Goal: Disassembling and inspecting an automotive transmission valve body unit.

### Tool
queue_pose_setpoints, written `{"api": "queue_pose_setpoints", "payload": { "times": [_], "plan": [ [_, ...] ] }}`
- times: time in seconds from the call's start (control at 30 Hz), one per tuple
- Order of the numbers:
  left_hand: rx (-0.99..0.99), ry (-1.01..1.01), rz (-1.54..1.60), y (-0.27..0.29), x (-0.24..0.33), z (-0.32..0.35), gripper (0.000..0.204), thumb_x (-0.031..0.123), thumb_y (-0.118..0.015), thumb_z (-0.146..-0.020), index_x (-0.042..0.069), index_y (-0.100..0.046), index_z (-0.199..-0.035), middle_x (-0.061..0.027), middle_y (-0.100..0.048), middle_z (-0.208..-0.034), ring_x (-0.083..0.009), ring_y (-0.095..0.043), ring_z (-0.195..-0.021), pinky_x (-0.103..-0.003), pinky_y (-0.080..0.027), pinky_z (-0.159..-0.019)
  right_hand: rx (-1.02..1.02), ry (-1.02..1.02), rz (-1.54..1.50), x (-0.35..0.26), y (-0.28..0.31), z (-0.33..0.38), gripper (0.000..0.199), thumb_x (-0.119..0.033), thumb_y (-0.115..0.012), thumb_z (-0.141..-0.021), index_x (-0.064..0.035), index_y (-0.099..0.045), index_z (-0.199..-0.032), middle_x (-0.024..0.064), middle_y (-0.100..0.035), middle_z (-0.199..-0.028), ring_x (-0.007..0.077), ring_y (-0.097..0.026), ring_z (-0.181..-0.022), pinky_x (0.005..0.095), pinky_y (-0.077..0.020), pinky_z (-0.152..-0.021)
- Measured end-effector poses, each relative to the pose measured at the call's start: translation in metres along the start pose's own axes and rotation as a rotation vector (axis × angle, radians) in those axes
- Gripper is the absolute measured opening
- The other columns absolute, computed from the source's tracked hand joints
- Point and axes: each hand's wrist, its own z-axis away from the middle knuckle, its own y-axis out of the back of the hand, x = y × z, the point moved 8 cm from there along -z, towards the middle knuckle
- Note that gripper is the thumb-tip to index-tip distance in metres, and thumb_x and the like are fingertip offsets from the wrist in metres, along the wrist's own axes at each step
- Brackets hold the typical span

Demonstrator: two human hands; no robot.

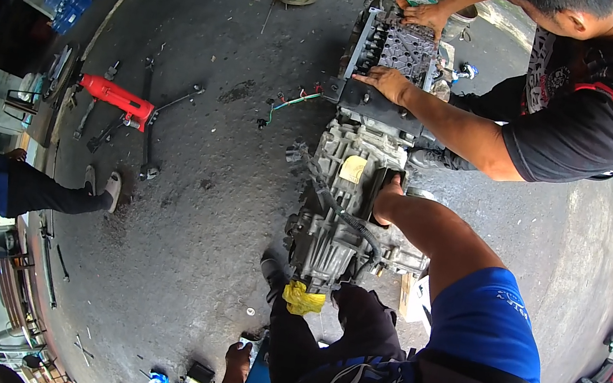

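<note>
On the grey gearbox casing point(345, 197) lying on the concrete floor point(199, 176), my right hand point(389, 191) presses against a dark bracket beside a yellow tag point(353, 168), fingers tucked out of sight, so I cannot tell whether they clench it. My left hand point(239, 356) hangs low by my thigh, fingers loosely curled, holding nothing. A yellow rag point(303, 299) plugs the casing's near end, between my knees. At the far end, another person's two hands point(386, 83) rest flat on the open valve body point(405, 49). Well off to the left lie a red floor jack point(117, 98) and someone's legs point(33, 188).
</note>
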Motion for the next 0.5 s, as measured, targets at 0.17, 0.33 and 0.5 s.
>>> {"api": "queue_pose_setpoints", "payload": {
  "times": [0.17,0.33,0.5],
  "plan": [
    [-0.064,-0.049,-0.066,-0.012,0.016,0.005,0.044,0.020,-0.067,-0.080,0.003,-0.050,-0.116,-0.0055,-0.054,-0.070,-0.0117,-0.047,-0.055,-0.028,-0.036,-0.045,-0.123,-0.012,-0.169,0.011,-0.019,-0.003,0.058,-0.055,-0.042,-0.087,-0.0187,-0.043,-0.133,0.0018,-0.039,-0.138,0.0210,-0.034,-0.128,0.0460,-0.0191,-0.104],
    [-0.083,-0.138,-0.134,-0.010,0.001,-0.011,0.044,0.021,-0.067,-0.081,0.004,-0.050,-0.118,-0.0050,-0.053,-0.070,-0.0122,-0.047,-0.056,-0.028,-0.037,-0.045,0.024,-0.060,-0.055,0.008,0.003,0.005,0.064,-0.060,-0.040,-0.085,-0.0190,-0.041,-0.134,0.0012,-0.037,-0.140,0.0209,-0.032,-0.129,0.0465,-0.0241,-0.102],
    [-0.127,-0.097,-0.126,-0.026,0.019,-0.003,0.045,0.022,-0.067,-0.081,0.004,-0.049,-0.119,-0.0057,-0.053,-0.070,-0.0133,-0.047,-0.056,-0.029,-0.039,-0.046,-0.356,-0.032,0.019,0.012,-0.056,-0.035,0.068,-0.064,-0.044,-0.081,-0.0196,-0.044,-0.132,0.0018,-0.042,-0.136,0.0221,-0.035,-0.125,0.0489,-0.0316,-0.097]
  ]
}}
